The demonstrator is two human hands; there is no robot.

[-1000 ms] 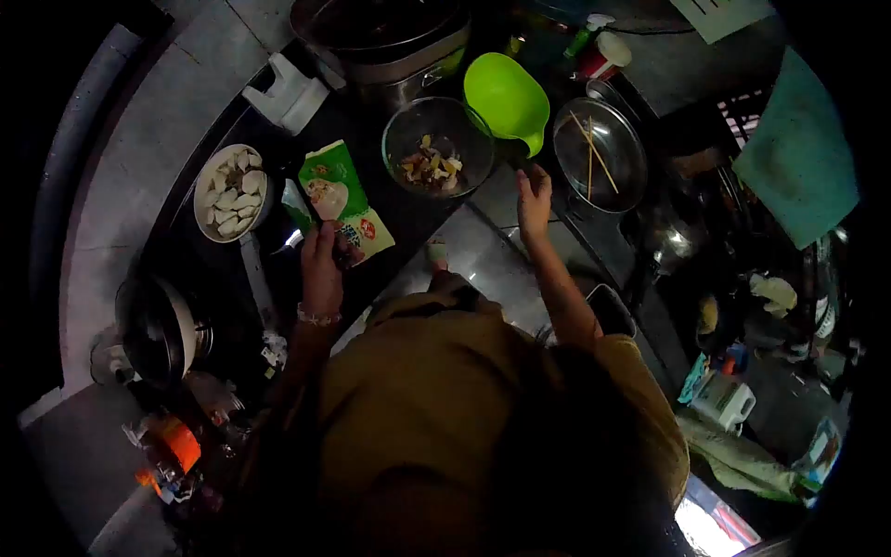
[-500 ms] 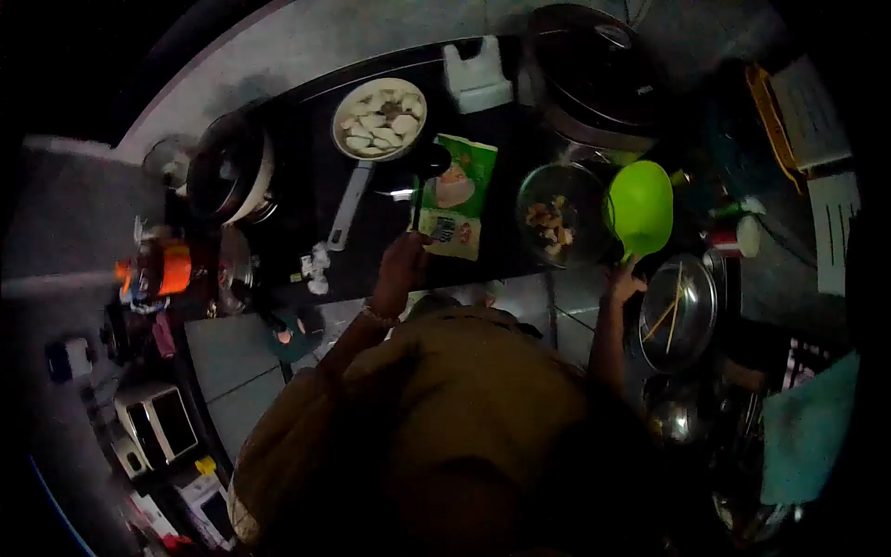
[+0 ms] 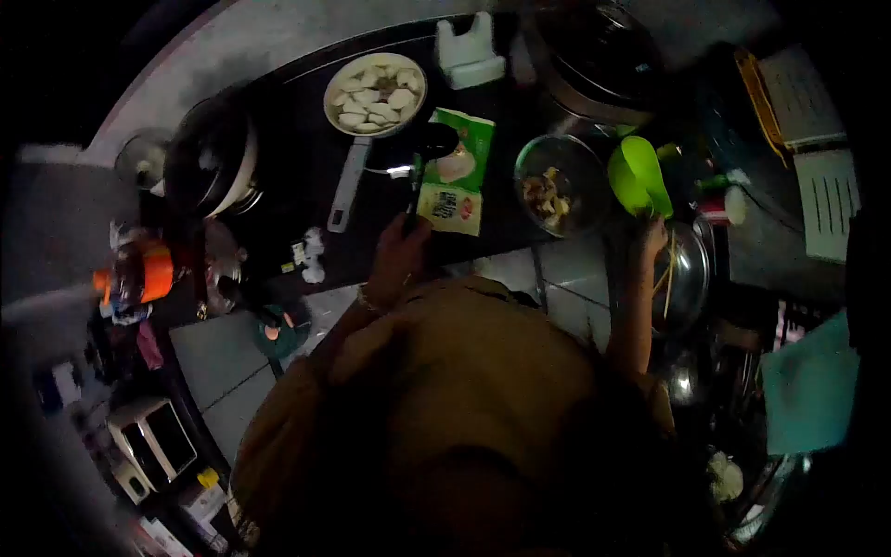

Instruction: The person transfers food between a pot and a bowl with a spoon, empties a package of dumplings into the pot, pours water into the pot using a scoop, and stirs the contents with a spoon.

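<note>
My left hand (image 3: 404,249) is closed round the handle of a black ladle (image 3: 436,142), whose head hangs over a green and cream food packet (image 3: 471,153). My right hand (image 3: 653,238) grips the handle of a bright green scoop (image 3: 635,176), now tilted. Just left of the scoop, a clear glass bowl (image 3: 585,200) holds brownish food pieces (image 3: 546,197). Beyond the ladle stands a pale pan (image 3: 351,186) with several white dumpling-like pieces (image 3: 373,97) in it. Under my right wrist sits a metal bowl (image 3: 694,278) with chopsticks (image 3: 666,283) across it.
A large lidded cooker (image 3: 594,74) stands at the back right, beside a white stand (image 3: 469,56). On the left are a lidded pot (image 3: 213,158), an orange-banded jar (image 3: 153,271) and a crumpled white item (image 3: 314,255). A teal cloth or sheet (image 3: 809,385) lies at the right.
My right hand has moved up and slightly right, and the green scoop has turned from facing upward to tilted. The left hand still holds the ladle. The whole view has shifted slightly.
</note>
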